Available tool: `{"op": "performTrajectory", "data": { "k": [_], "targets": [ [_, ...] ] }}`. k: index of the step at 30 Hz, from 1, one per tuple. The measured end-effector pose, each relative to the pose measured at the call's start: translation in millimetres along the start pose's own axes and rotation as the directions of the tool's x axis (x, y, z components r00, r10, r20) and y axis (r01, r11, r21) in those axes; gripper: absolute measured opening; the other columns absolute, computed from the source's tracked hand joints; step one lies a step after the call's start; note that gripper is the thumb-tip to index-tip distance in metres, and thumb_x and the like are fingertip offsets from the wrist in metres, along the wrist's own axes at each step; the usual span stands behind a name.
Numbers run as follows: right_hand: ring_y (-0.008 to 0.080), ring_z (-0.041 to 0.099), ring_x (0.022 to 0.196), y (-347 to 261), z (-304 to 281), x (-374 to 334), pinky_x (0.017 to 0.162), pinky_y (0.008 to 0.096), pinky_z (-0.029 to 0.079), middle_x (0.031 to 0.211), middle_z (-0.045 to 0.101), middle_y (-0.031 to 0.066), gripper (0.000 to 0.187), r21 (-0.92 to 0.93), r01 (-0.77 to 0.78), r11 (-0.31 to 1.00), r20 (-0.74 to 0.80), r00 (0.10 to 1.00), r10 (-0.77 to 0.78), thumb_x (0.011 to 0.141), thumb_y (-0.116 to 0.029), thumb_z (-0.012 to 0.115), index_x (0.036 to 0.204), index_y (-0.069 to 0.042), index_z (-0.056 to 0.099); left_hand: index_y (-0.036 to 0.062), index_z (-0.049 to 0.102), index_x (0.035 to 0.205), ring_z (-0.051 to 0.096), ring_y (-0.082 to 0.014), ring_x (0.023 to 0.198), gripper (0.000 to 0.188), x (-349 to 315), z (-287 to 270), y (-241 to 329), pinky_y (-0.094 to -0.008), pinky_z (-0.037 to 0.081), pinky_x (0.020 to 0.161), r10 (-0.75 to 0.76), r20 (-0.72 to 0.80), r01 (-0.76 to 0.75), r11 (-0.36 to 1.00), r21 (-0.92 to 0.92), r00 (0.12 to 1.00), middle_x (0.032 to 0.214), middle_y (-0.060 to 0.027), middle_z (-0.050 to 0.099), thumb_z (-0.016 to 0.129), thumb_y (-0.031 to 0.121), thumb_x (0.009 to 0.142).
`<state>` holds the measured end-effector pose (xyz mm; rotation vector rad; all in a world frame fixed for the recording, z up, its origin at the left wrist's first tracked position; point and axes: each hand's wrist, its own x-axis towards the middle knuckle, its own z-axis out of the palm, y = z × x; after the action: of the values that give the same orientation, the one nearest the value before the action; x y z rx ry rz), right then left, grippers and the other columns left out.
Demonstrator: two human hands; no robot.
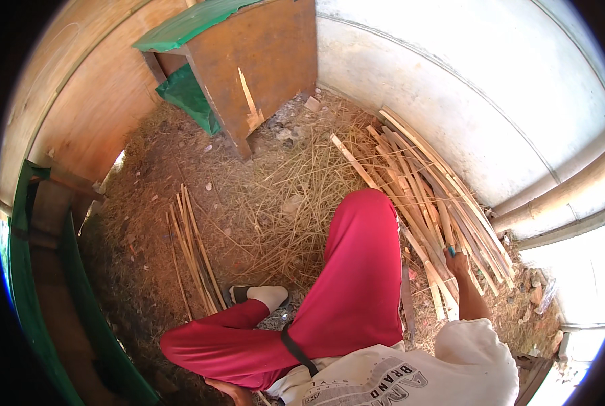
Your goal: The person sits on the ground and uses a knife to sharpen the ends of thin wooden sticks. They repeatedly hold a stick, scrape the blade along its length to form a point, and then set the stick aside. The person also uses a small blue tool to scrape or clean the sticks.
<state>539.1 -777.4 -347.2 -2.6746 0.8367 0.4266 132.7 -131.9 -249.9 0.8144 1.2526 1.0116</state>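
Left hand [231, 392] half hidden by the trouser leg [214, 348], right hand [457, 262] at the strip pile [410, 177].
The left's hold cannot be told; the pile lies along the earthen floor's [147, 203] right edge, mostly beyond the right, where something teal [452, 251] shows, grip unclear.

A brown wooden desk [275, 54] with a splintered pale patch on its side stands against the white wall [444, 74], a green sheet [194, 24] over its top. A thick pole [566, 210] runs along that wall; a green-covered frame [80, 281] stands at left near the tan wall [86, 101].
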Motion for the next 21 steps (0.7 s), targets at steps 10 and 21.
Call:
{"op": "performTrajectory", "data": {
  "k": [10, 21],
  "targets": [
    [0.0428, 0.074, 0.083, 15.0, 60.1, 66.3, 0.065, 0.0484, 0.061, 0.094, 0.072, 0.0295, 0.048, 0.135, -0.115, 0.984, 0.029, 0.993, 0.112, 0.084, -0.030, 0.075, 0.113, 0.008, 0.065, 0.0108, 0.047, 0.148, 0.055, -0.0319, 0.127, 0.067, -5.2, 10.8, 8.1, -0.0480, 0.047, 0.104, -0.019, 0.024, 0.019, 1.000, 0.004, 1.000, 0.147, -0.0125, 0.050, 0.033, 0.058, 0.102],
    [0.0246, 0.058, 0.055, 18.8, 66.0, 91.0, 0.045, 0.0431, 0.050, 0.068, 0.058, 0.0089, 0.033, 0.293, -0.338, 0.894, 0.281, 0.925, 0.257, 0.088, -0.029, 0.075, 0.099, -0.001, 0.061, 0.0097, 0.044, 0.149, 0.053, -0.0321, 0.129, 0.071, -11.1, 13.4, 6.7, -0.0489, 0.046, 0.106, -0.028, 0.014, 0.028, 0.999, -0.021, 1.000, 0.148, -0.0125, 0.048, 0.031, 0.060, 0.101]
  ]
}}
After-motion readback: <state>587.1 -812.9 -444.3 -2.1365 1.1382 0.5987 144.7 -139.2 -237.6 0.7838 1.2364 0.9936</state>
